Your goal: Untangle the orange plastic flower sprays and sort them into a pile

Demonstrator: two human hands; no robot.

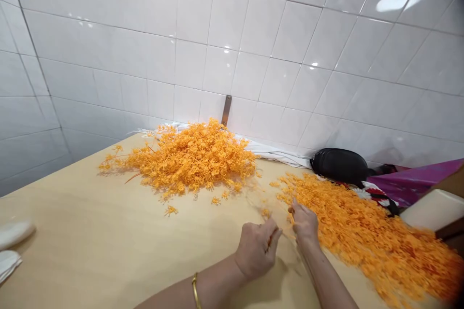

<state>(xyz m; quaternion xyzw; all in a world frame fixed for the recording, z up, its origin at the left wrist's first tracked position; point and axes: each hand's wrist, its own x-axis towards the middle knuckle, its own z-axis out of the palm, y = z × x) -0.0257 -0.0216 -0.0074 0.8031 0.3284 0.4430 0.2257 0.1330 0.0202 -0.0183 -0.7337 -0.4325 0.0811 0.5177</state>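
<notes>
My left hand (257, 247), with a gold bangle at its wrist, is closed in a pinch over the table, and an orange artificial flower sprig (266, 213) pokes out above its fingers. Close by on the right, my right hand (305, 223) has its fingers closed around thin orange stems; motion blurs the detail. A heap of orange artificial flower sprigs (199, 157) lies beyond my hands to the left. Another long spread of the same sprigs (373, 231) runs along the right side, beside my right forearm.
The pale wooden table (108, 241) meets a white tiled wall (195, 19). A black case (339, 165), a purple sheet (420, 181) and a white block-like object (433, 210) stand at the back right. White cloth (275, 150) lies along the wall. Whitish objects (14, 235) sit at the left edge.
</notes>
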